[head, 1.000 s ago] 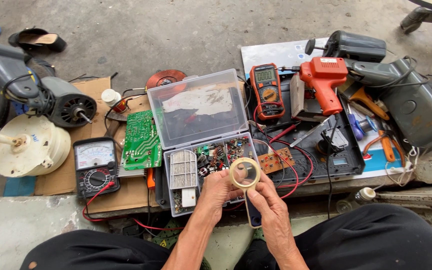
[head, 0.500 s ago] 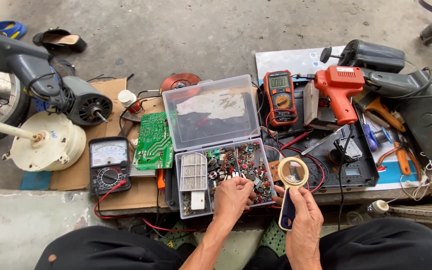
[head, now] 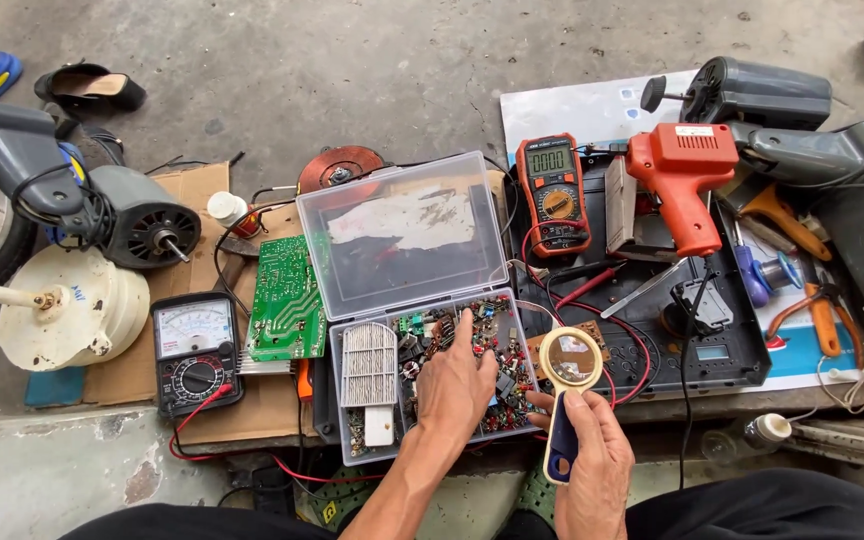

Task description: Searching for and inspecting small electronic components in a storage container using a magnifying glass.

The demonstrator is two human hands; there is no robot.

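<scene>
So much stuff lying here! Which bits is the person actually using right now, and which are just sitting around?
In use:
left hand, poking among small parts in the clear parts box
right hand, holding the magnifying glass

Lying about:
orange multimeter
black analogue meter
green circuit board
red soldering gun

Left hand (head: 457,385) points; right hand (head: 592,455) grips.

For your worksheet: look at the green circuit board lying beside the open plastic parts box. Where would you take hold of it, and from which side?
Grip the green circuit board by its long left edge, coming from the cardboard side. It lies flat, components facing up, so fingers should probably pinch the bare rim. Its right edge sits against the clear parts box, and the analog meter crowds the lower left corner.
</scene>
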